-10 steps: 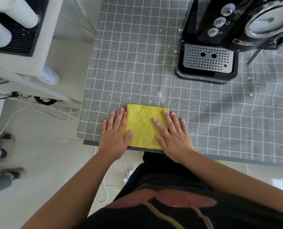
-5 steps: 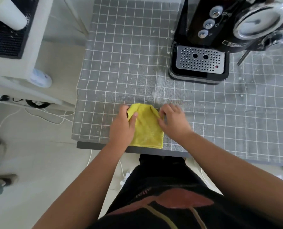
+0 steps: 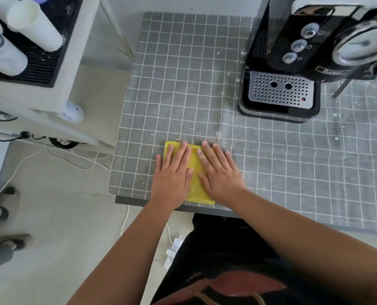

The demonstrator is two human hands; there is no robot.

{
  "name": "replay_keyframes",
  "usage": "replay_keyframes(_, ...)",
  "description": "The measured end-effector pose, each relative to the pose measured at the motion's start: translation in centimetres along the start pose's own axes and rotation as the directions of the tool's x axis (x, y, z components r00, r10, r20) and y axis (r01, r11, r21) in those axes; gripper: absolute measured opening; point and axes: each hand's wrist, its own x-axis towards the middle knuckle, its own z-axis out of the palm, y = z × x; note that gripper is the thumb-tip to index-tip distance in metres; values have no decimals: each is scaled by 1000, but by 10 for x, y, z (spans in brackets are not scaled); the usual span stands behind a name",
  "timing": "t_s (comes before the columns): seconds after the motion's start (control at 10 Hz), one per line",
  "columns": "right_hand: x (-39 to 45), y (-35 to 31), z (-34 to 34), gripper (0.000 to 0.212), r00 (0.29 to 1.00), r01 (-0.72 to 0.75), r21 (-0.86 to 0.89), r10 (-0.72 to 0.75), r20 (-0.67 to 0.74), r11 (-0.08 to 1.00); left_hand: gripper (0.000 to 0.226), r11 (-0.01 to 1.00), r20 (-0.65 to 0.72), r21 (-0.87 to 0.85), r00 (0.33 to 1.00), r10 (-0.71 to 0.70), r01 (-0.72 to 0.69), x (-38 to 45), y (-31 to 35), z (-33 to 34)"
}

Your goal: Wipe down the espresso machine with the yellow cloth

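The yellow cloth (image 3: pixel 195 172) lies folded into a narrow rectangle at the table's near edge. My left hand (image 3: pixel 174 175) rests flat on its left half, fingers spread. My right hand (image 3: pixel 219 172) lies flat on its right half, fingers apart. Only a strip of cloth shows between and around the hands. The black espresso machine (image 3: pixel 315 47) stands at the far right of the table, with its perforated metal drip tray (image 3: pixel 279 91) facing me, well beyond both hands.
A grey checked tablecloth (image 3: pixel 183 84) with white specks covers the table. A white shelf unit (image 3: pixel 77 40) with white cylinders (image 3: pixel 33 25) stands to the left. Cables (image 3: pixel 73 159) and a power strip (image 3: pixel 172 254) lie on the floor. A steam wand (image 3: pixel 341 86) hangs right of the drip tray.
The cloth was wider a second ago; both hands pinched its far edge and folded it. Now it is narrower and both hands press flat on it.
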Motion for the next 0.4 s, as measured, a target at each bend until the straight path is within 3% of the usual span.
replay_keyframes(0.2, 0, 0, -5, 62, 990, -9, -18, 12, 143, 1000, 58, 997, 68, 72, 997, -21, 16, -1, -3, 3)
replay_keyframes(0.4, -20, 16, -34, 51, 989, -34, 93, 20, 147, 995, 62, 991, 151, 137, 988, -18, -3, -2, 13, -22)
